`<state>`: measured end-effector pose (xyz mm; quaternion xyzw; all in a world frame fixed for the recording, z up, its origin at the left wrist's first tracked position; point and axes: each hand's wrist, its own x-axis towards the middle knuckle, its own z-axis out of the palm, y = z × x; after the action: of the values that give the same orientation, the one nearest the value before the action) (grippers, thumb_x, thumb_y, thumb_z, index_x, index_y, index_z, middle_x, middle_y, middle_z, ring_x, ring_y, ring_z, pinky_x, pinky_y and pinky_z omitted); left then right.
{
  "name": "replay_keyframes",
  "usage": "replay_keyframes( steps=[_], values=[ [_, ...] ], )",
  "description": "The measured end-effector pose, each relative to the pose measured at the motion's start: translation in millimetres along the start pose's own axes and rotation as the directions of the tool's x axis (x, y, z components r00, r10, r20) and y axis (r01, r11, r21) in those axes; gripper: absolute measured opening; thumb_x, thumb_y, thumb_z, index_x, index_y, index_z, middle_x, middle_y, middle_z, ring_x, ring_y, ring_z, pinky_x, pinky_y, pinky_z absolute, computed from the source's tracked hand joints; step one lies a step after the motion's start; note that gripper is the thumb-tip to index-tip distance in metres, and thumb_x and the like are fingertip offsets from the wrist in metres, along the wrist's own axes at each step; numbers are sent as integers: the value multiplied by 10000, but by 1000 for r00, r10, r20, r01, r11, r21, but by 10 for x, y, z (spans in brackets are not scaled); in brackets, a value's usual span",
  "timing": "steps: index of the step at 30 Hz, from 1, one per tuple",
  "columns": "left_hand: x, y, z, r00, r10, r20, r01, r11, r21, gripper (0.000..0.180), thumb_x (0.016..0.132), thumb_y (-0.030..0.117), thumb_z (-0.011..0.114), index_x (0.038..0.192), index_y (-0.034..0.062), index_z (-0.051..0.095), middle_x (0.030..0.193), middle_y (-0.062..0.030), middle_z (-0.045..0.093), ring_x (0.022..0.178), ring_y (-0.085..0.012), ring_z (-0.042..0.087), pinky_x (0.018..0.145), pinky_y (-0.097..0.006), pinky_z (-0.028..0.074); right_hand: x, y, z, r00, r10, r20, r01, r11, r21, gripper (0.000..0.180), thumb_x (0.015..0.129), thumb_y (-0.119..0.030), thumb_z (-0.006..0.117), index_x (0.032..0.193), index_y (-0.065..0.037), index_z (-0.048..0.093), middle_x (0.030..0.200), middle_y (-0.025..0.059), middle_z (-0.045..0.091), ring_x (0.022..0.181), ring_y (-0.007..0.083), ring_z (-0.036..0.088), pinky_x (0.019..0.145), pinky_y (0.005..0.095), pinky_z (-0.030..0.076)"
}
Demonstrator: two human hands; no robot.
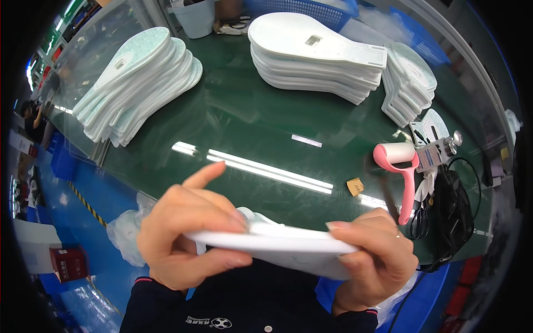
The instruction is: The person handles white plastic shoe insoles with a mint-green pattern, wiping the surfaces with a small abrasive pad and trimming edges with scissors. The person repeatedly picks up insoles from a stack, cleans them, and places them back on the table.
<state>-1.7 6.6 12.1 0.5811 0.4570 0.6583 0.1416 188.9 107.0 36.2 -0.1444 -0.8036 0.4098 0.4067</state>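
Close to my body, a white plastic panel (291,244) is held up between my hands, turned nearly edge-on. My left hand (186,233) pinches its left end between thumb and fingers, with the index finger raised. At the right end, the thumb and fingers of my right hand (380,258) close on the panel. A dark, blurred, blade-like strip (388,197) rises just beyond the right hand; whether the hand holds it I cannot tell. Behind the panel, part of another pale piece (258,216) shows, mostly hidden.
On the green table (233,125) stand stacks of white paddle-shaped panels at left (141,83), back centre (311,64) and right (408,80). A pink-handled lint roller (407,186), a tan scrap (355,187) and a black bag (452,213) lie at right. Blue baskets (311,12) are behind.
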Motion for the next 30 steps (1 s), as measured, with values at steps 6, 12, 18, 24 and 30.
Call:
replay_keyframes(
  steps=[6,12,18,24,30],
  values=[
    [-58,14,7,997,66,37,-62,992,-114,277,626,44,751,843,-28,595,741,-103,587,721,-213,614,950,-523,319,-39,5,-60,997,-62,39,62,998,11,331,643,-25,695,968,-15,637,826,74,653,642,149,570,577,226,418],
    [-90,17,-1,997,64,42,-57,987,-150,275,639,30,734,855,-28,575,718,-114,595,698,-215,614,942,-529,322,-73,-5,-46,998,-60,30,58,997,48,327,643,-33,697,964,-9,638,817,76,653,628,151,570,560,222,421],
    [-138,46,48,1000,22,-12,-24,972,-236,258,649,-6,701,857,-50,553,694,-131,596,646,-217,608,930,-536,327,-58,39,50,988,-142,-54,143,989,24,232,810,-185,544,848,31,620,653,90,637,512,127,541,500,224,343],
    [-137,30,101,999,-10,-39,2,979,-202,205,742,112,632,795,-8,474,596,-74,489,545,-164,529,895,-527,376,-61,66,-46,987,-122,105,108,985,136,260,843,-163,493,957,62,557,692,142,636,463,130,550,431,219,383],
    [-126,72,115,998,-40,-41,34,990,-137,231,781,176,611,770,19,442,562,-42,445,500,-128,492,881,-519,402,-158,-68,-109,973,168,157,-200,955,218,390,692,-77,683,1065,-3,593,885,81,643,689,160,588,626,249,441]
  ],
)
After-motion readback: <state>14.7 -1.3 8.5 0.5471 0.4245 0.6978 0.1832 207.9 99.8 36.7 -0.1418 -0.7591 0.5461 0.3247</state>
